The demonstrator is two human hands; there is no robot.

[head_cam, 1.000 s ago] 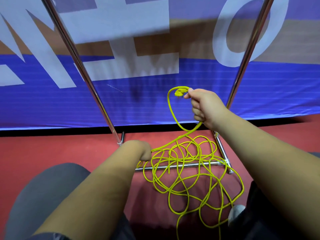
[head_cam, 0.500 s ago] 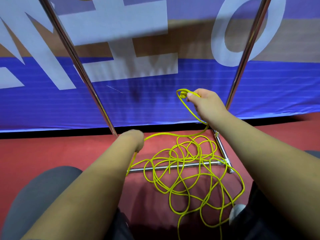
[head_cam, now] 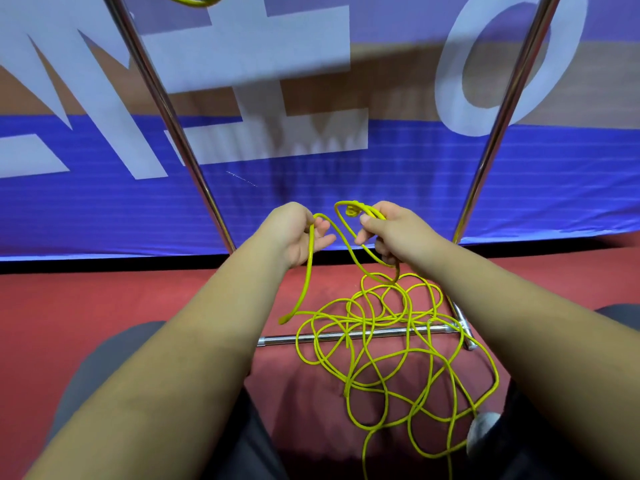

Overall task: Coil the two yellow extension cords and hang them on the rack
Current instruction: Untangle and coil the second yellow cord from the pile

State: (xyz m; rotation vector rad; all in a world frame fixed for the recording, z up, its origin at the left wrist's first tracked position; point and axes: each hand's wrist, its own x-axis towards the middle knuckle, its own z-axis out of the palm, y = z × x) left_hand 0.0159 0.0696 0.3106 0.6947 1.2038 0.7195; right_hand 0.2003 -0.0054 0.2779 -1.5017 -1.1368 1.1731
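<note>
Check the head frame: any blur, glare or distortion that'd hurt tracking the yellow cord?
Head view: left hand, right hand and the yellow cord are sharp, no motion blur; the rack poles lean apart toward the top, a wide-angle look; bright specular streaks on the chrome floor bar; soft shadows on the red floor, cord contrast good.

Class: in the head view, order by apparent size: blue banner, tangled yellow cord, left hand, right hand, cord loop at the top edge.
1. blue banner
2. tangled yellow cord
3. left hand and right hand, alike, unranked
4. cord loop at the top edge, cropped, so smallest only as seen
</note>
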